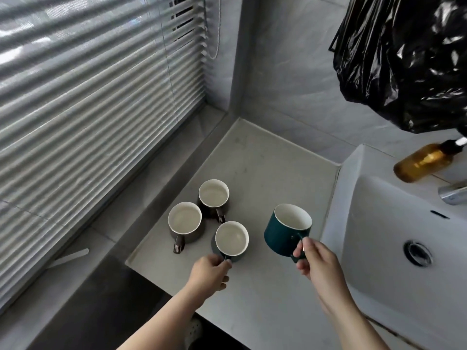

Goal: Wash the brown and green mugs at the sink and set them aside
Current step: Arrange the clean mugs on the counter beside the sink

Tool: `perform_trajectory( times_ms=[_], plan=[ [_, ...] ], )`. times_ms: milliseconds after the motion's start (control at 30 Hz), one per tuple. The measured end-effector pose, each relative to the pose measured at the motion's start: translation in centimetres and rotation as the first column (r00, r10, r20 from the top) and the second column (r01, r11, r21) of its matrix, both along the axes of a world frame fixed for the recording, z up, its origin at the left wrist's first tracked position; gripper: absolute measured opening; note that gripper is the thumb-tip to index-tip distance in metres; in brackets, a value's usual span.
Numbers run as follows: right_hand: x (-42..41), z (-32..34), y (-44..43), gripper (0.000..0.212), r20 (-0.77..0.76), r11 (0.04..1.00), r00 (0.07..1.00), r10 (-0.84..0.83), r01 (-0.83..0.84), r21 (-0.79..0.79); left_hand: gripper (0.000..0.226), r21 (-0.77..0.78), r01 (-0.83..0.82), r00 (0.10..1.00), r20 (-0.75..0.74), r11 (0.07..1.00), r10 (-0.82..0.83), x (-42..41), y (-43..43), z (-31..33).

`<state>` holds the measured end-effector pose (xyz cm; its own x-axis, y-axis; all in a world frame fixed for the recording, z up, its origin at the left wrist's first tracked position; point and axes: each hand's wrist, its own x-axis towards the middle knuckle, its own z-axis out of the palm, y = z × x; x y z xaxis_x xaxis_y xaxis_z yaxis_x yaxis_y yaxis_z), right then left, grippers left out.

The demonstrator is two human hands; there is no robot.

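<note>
Several mugs with white insides are on the grey counter (265, 168) left of the sink. Two brown mugs stand upright, one at the back (213, 198) and one to the left (185, 221). A green mug (232, 239) stands in front of them, and my left hand (211, 272) pinches its handle. My right hand (317, 258) grips the handle of a second green mug (284, 234), which is tilted and held just above the counter, close to the sink's edge.
The white sink (379, 223) with its drain (418, 252) lies to the right. An amber pump bottle (424, 161) and a chrome tap (453, 193) are at its back. A black plastic bag (409, 59) hangs above. Window blinds (88, 97) fill the left.
</note>
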<state>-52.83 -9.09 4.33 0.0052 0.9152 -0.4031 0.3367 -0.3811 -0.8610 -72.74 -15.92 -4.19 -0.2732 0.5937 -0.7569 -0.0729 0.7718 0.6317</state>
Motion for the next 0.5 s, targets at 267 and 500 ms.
perform_trajectory(
  times_ms=[267,500],
  plan=[
    [0.8,0.4,1.1,0.033,-0.015,1.0,1.0,-0.017,0.017,0.009,0.025,-0.004,-0.097,0.993,0.069,0.995,0.097,-0.4,1.2,2.3],
    [2.1,1.4,2.5,0.033,-0.061,0.999,0.998,-0.033,0.035,0.034,0.036,0.045,-0.105,0.973,0.209,0.993,0.093,0.5,1.6,6.2]
  ],
)
